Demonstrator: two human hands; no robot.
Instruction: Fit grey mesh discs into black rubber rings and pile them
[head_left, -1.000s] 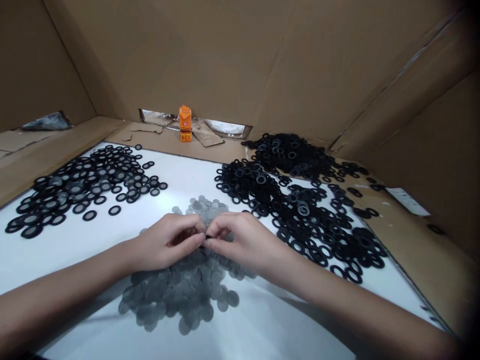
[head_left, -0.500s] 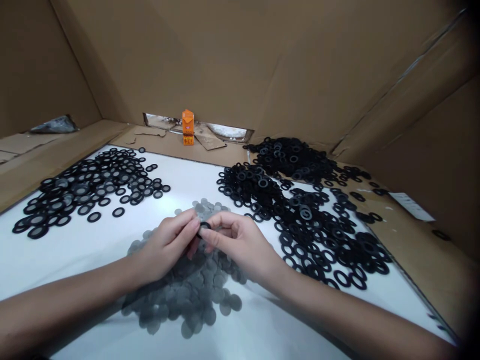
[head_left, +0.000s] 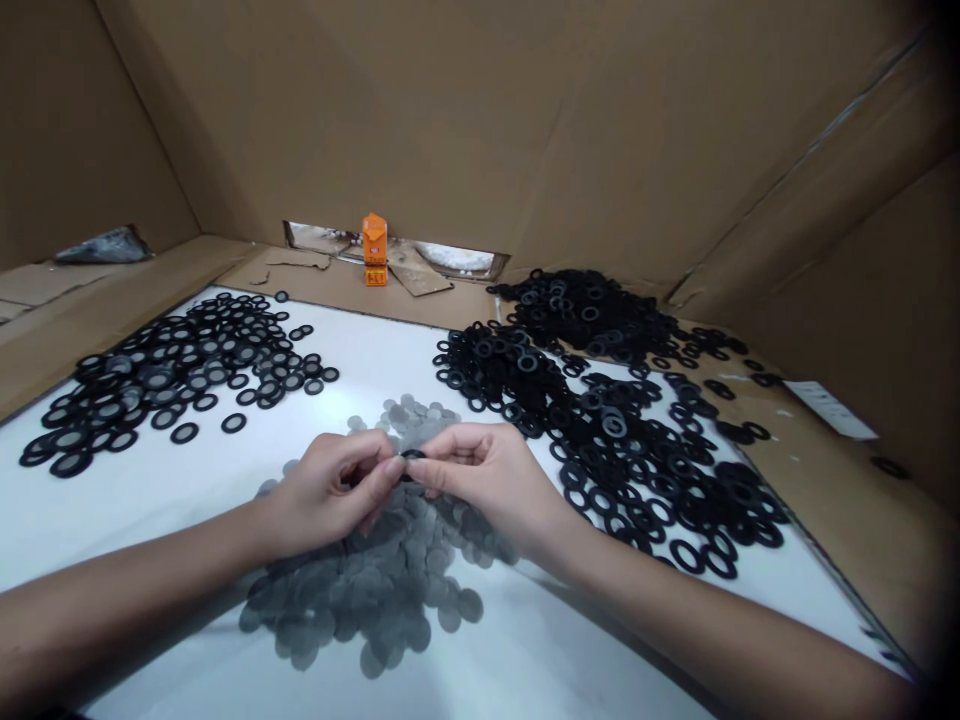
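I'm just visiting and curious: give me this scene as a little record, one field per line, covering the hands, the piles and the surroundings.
Left hand: left hand, fingers pinching one side of a black ring
Right hand: right hand, pinching the other side
Below hands: pile of grey discs
Left pile: black rings with grey centres
Right pile: open black rings, partly spilling onto cardboard
Work surface: white board
Beyond board: orange carton, upright
Surround: cardboard walls
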